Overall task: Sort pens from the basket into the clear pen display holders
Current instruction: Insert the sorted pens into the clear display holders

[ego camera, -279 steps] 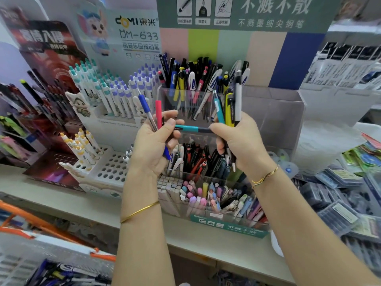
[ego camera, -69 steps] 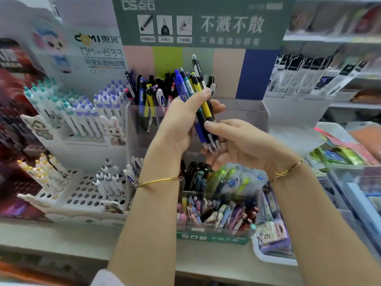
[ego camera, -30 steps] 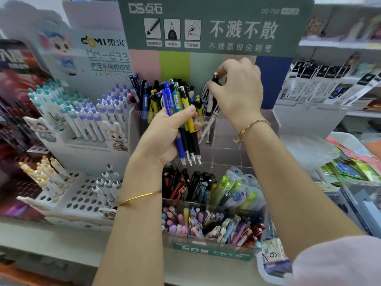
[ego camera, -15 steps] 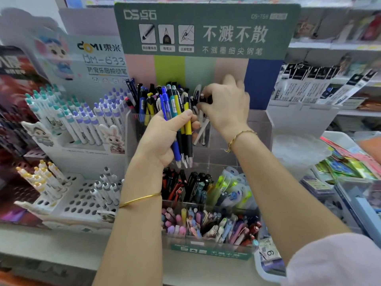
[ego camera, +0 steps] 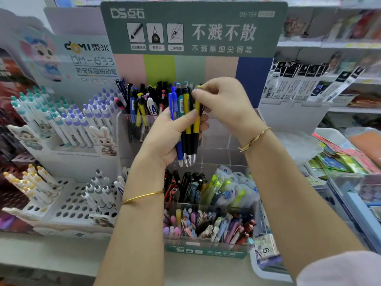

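Note:
My left hand (ego camera: 165, 139) grips a small bunch of pens (ego camera: 185, 124), blue, teal and yellow-black, tips pointing down, in front of the clear tiered pen holder (ego camera: 224, 153). My right hand (ego camera: 224, 104) pinches the top of the rightmost yellow-black pen (ego camera: 196, 120) in that bunch. The holder's top left compartment (ego camera: 132, 129) is packed with upright pens. Its lower tiers hold black and red pens (ego camera: 185, 186), highlighters (ego camera: 231, 188) and pastel pens (ego camera: 206, 223). The basket is out of view.
A white display of capped pens (ego camera: 68, 120) with a perforated tray (ego camera: 70, 205) stands on the left. A green sign board (ego camera: 193, 27) rises behind the holder. Packaged stationery (ego camera: 305, 83) and flat packets (ego camera: 342, 155) fill the shelves on the right.
My right hand has left the holder's top compartment, where it put down a black pen, and has come back to the bunch in my left hand, pinching a yellow-black pen.

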Demonstrator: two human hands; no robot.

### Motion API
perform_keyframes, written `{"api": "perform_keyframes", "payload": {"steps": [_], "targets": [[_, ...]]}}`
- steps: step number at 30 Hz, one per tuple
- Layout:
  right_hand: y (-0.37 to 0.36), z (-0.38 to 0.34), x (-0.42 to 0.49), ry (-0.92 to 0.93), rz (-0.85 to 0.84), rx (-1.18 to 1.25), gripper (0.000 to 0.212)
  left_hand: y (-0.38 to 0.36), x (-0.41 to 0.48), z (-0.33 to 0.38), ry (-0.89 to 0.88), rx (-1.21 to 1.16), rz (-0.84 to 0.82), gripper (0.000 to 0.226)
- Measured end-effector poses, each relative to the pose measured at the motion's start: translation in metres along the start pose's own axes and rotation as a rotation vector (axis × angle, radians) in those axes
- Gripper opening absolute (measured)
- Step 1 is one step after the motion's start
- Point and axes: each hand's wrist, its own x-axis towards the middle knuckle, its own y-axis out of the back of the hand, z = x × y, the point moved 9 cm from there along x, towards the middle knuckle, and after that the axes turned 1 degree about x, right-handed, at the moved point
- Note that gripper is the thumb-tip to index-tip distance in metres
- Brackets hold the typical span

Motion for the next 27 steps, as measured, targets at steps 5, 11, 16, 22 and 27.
{"api": "perform_keyframes", "payload": {"steps": [5,11,16,22,27], "targets": [[0.044,0.0,-0.001,0.009,0.443,0.222,0.016,0.026,0.003,-0.007,0.038,0.025,0.189,0.004],[0.04,-0.016,-0.008,0.191,0.595,0.071,0.017,0.036,0.001,-0.007,0.031,0.048,0.255,0.007],[0.024,-0.017,-0.007,0.224,0.51,-0.046,0.015,0.034,0.001,-0.003,0.017,0.02,0.231,0.011],[0.019,-0.022,-0.004,0.151,0.453,-0.233,0.023,0.031,-0.001,0.001,0.008,0.014,0.209,0.026],[0.022,-0.006,0.017,-0.052,0.321,-0.466,0.028,0.029,0.0,0.004,-0.011,-0.008,0.207,0.026]]}}
